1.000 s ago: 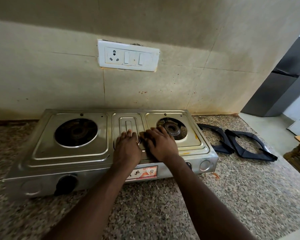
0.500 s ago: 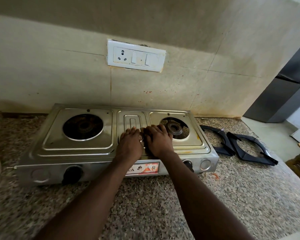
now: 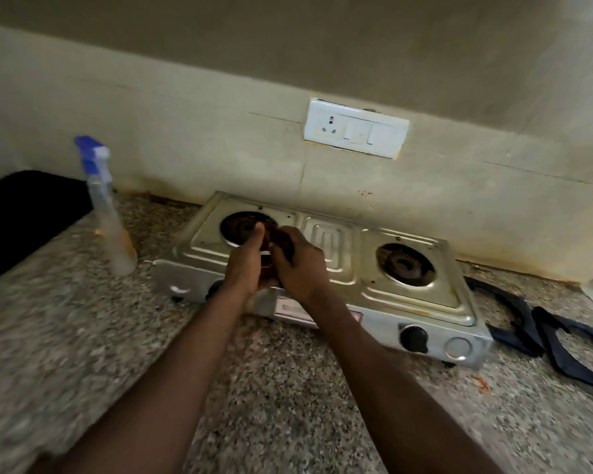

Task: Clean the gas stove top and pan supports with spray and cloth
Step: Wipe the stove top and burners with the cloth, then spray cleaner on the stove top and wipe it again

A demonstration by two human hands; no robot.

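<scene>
A steel two-burner gas stove (image 3: 326, 254) sits along the back edge of the speckled granite tabletop (image 3: 288, 398), close against the tiled wall (image 3: 185, 148). Its pan supports are off, so the left burner (image 3: 235, 227) and the right burner (image 3: 404, 265) lie bare in their round wells. Both hands meet above the stove's front left part, just in front of the left burner. The left hand (image 3: 245, 268) has its thumb raised and its fingers curled inward on a dark reddish-brown cloth (image 3: 277, 242). The right hand (image 3: 303, 268) closes its fingers over the same cloth from the other side. The cloth is bunched between the two hands and blurred, so its folds cannot be made out. A spray bottle (image 3: 108, 217) with a blue and white head stands upright near the back edge, left of the stove and apart from it. A black pan support (image 3: 524, 323) lies flat on the tabletop just beside the stove's right end, and a second pan support (image 3: 569, 354) lies against it towards the right edge. One black knob (image 3: 413, 338) shows on the stove's front face. A white socket plate (image 3: 356, 131) is fixed to the wall above the stove. A flat black object (image 3: 24, 217) lies at the left edge.
</scene>
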